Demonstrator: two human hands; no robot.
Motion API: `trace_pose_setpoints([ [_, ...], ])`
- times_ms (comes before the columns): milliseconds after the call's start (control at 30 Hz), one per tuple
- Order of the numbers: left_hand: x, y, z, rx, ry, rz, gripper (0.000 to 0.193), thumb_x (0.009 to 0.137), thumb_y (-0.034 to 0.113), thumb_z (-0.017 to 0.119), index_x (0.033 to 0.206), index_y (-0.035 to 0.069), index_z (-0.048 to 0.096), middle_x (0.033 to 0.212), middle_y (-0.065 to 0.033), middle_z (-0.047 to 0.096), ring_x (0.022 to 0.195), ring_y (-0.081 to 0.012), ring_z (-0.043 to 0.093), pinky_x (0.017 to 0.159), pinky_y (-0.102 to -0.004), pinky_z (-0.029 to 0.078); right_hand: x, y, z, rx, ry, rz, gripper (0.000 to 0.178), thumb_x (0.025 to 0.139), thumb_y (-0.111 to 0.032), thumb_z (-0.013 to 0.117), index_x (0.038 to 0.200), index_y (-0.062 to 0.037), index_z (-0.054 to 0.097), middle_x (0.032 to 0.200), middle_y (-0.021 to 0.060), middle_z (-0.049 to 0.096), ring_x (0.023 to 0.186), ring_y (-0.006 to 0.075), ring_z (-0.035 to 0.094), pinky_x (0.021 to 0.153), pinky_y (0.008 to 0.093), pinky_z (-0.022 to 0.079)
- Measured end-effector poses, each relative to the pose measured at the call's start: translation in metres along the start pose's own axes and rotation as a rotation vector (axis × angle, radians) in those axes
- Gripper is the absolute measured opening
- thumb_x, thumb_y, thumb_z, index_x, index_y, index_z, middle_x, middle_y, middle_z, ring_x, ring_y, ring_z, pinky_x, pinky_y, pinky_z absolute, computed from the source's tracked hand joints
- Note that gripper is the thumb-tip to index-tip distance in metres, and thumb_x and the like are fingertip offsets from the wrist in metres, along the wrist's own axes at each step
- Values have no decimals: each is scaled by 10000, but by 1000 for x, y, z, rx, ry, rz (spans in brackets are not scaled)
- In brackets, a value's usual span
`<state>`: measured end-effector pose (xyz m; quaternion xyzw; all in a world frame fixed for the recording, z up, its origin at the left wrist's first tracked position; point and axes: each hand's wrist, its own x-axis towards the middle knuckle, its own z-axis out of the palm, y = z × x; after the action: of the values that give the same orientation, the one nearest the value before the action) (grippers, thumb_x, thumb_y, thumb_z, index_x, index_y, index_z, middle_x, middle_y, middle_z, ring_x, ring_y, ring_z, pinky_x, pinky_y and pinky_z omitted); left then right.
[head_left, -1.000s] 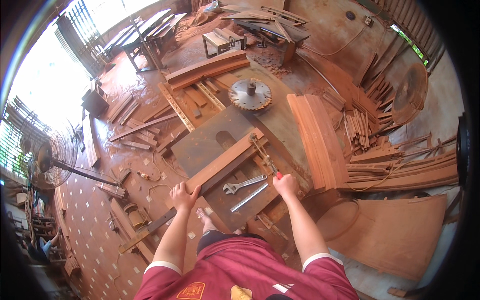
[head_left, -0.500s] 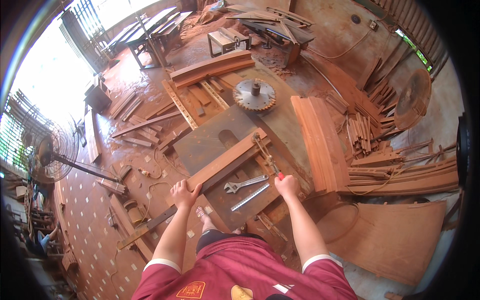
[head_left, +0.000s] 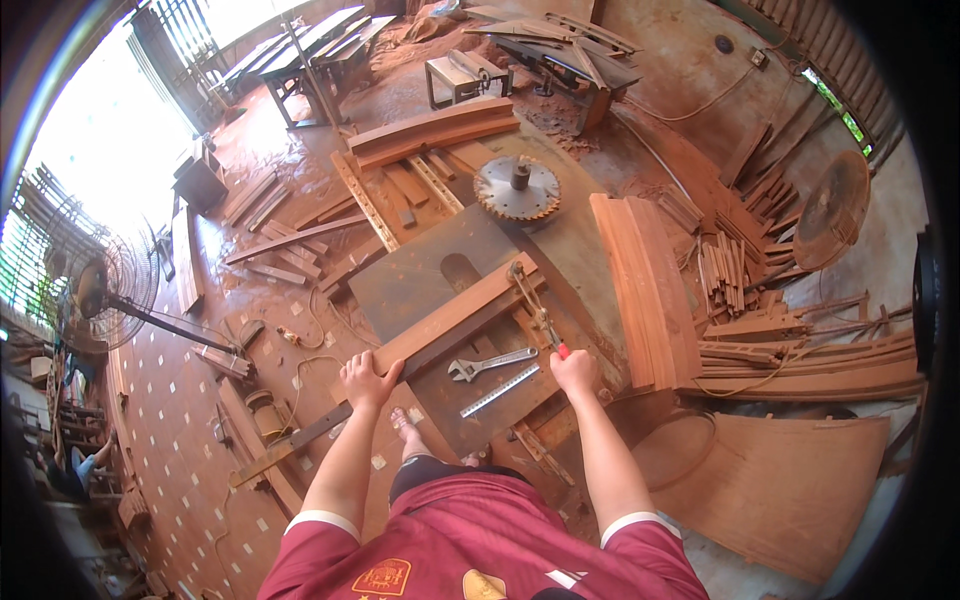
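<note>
My left hand [head_left: 368,381] grips the near left end of a reddish wooden board [head_left: 450,318], its thumb along the edge. The board lies slantwise on a dark metal machine table [head_left: 410,290], against a dark bar. My right hand [head_left: 576,372] is closed around the red handle of a metal lever clamp [head_left: 540,315], whose far end sits on the board's right end. Between my hands, an adjustable wrench [head_left: 492,364] and a steel ruler [head_left: 500,391] lie on the table. Beyond the board, a toothed circular saw blade [head_left: 537,201] lies flat around an upright spindle.
A thick plank [head_left: 645,290] stands along the table's right side, and a curved beam [head_left: 435,133] lies at its far edge. Wood offcuts [head_left: 725,272] pile up at right. A floor fan [head_left: 92,288] stands at left; a brown sheet [head_left: 770,490] lies lower right.
The whole view has shifted slightly. Both hands keep their holds on the board and the clamp handle, and nothing on the table has visibly moved.
</note>
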<state>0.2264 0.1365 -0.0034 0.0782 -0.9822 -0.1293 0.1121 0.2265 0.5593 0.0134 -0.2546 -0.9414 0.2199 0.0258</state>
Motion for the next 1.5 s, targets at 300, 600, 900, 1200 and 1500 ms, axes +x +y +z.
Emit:
trace_pose_setpoints([
  [300, 10, -4, 1, 8, 4, -2, 735, 856, 694, 709, 1160, 24, 688, 1122, -170, 695, 1119, -360, 631, 1022, -478, 435, 4, -11, -2, 17, -14, -8, 454, 801, -398, 675, 755, 45, 763, 740, 299, 700, 783, 477, 732, 748, 543, 588],
  [600, 27, -12, 2, 10, 2, -5, 757, 847, 698, 718, 1179, 19, 686, 1140, -162, 699, 1122, -356, 631, 1039, -476, 433, 11, -30, -3, 6, -34, -10, 454, 812, -404, 673, 762, 37, 768, 754, 295, 710, 788, 476, 732, 739, 553, 587],
  [900, 55, -25, 4, 21, -25, -17, 757, 847, 695, 722, 1199, 25, 686, 1154, -152, 695, 1148, -339, 625, 1060, -461, 419, 21, -69, -8, -35, -85, 84, 450, 825, -413, 667, 806, 23, 778, 782, 283, 723, 807, 470, 735, 747, 551, 590],
  [1200, 93, -41, 2, -14, -35, -17, 773, 850, 688, 720, 1221, 11, 684, 1165, -159, 695, 1158, -348, 623, 1058, -467, 423, 43, -94, 15, -88, -79, 78, 451, 840, -408, 674, 801, 32, 767, 782, 286, 718, 817, 469, 735, 756, 548, 588],
  [1500, 128, -59, 8, -50, -18, -20, 772, 834, 711, 719, 1192, 27, 692, 1156, -154, 699, 1130, -334, 625, 1059, -459, 412, 63, -123, 30, -87, -73, 76, 447, 842, -398, 672, 753, 32, 757, 761, 290, 704, 810, 466, 732, 770, 546, 579],
])
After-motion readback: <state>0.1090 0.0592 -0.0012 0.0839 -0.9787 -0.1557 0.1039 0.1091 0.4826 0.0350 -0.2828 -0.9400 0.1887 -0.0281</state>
